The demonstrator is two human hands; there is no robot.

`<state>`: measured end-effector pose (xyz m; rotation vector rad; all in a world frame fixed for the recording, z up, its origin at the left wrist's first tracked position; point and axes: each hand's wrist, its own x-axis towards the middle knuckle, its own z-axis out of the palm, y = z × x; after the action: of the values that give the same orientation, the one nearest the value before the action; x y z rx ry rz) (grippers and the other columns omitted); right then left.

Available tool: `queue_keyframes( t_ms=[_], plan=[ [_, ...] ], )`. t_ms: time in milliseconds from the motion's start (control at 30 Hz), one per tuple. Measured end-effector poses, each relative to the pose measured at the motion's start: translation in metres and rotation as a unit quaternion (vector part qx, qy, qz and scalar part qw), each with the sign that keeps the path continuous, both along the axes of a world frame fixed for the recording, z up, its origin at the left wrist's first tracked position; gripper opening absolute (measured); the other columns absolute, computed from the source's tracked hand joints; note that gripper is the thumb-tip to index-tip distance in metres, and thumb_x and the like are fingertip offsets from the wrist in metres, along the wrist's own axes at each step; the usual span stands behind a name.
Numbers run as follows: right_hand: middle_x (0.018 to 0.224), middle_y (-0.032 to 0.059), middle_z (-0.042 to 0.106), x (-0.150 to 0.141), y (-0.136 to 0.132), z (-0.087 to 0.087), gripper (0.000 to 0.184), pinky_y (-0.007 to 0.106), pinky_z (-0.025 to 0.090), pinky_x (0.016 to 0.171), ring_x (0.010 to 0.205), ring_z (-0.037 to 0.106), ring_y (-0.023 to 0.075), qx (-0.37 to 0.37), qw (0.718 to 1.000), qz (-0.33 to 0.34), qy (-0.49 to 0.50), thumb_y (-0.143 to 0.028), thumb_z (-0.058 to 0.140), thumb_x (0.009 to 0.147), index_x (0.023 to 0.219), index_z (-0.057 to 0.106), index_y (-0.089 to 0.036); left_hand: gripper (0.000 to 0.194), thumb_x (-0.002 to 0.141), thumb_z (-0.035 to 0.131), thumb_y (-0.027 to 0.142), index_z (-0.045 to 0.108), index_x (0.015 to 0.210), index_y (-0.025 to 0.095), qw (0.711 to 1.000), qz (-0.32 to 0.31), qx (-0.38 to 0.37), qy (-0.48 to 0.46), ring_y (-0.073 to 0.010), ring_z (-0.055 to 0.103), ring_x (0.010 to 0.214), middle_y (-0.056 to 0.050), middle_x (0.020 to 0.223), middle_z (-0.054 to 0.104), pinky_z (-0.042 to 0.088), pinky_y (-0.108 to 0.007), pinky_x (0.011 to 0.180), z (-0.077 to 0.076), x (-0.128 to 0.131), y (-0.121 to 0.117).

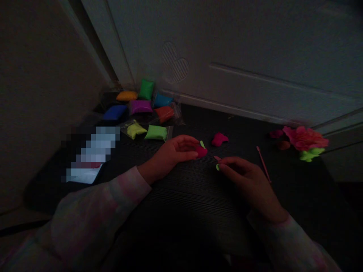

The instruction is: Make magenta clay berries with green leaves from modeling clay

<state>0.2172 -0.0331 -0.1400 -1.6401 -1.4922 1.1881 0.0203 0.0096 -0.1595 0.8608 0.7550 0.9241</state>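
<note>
Between the thumb and fingers of my left hand (177, 149) is a rounded lump of pink modelling clay (202, 152). A small yellow-green clay leaf (202, 144) stands on its upper side. My right hand (246, 177) pinches another small yellow-green clay piece (217, 167) at its fingertips, a short way right of the pink lump. A pinkish pointed tip (217, 158) shows just past those fingers; its rest is hidden by the hand. Behind both hands, a separate piece of pink clay (219, 139) lies on the dark tabletop (181, 211).
Several bagged clays, including a light green packet (156, 133) and a purple packet (141, 106), lie at the back left. A blurred-out bright screen (93, 158) is at left. Right are a thin pink tool (263, 164) and a pink flower (306, 138). A pale panel (241, 45) rises behind.
</note>
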Motion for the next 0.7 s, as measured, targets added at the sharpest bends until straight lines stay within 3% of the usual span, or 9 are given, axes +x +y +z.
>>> queue_keyframes(
  t_ms=[133,267,700],
  plan=[
    [0.067,-0.0029,0.062,-0.018,0.005,0.005,0.014,0.023,0.04,0.057,0.063,0.054,0.0095,-0.001,0.985,-0.057,0.162,-0.035,0.066,0.068,0.074,0.064,-0.022,0.027,0.062,0.069,0.011,0.058,0.086,0.018,0.999,-0.006,0.034,0.025,-0.0106,0.062,0.081,0.002,0.086,0.066,0.045,-0.026,0.081,-0.002,0.003,-0.007],
    [0.065,-0.0045,0.059,-0.028,0.009,0.01,0.008,0.022,0.038,0.057,0.059,0.05,0.0074,0.036,0.969,-0.082,0.229,-0.029,0.065,0.068,0.071,0.063,-0.022,0.026,0.063,0.069,0.011,0.058,0.085,0.019,0.998,0.001,0.053,0.038,-0.0098,0.062,0.08,0.003,0.084,0.066,0.047,-0.024,0.079,0.001,0.005,-0.013],
    [0.06,-0.005,0.058,-0.037,0.007,0.017,0.004,0.022,0.041,0.055,0.057,0.053,0.0079,0.096,0.977,-0.104,0.158,-0.02,0.061,0.069,0.067,0.058,-0.019,0.029,0.06,0.07,0.013,0.057,0.086,0.017,0.975,0.053,0.165,0.137,-0.0121,0.062,0.08,0.0,0.085,0.064,0.052,-0.024,0.074,0.007,0.009,-0.021]
  ],
)
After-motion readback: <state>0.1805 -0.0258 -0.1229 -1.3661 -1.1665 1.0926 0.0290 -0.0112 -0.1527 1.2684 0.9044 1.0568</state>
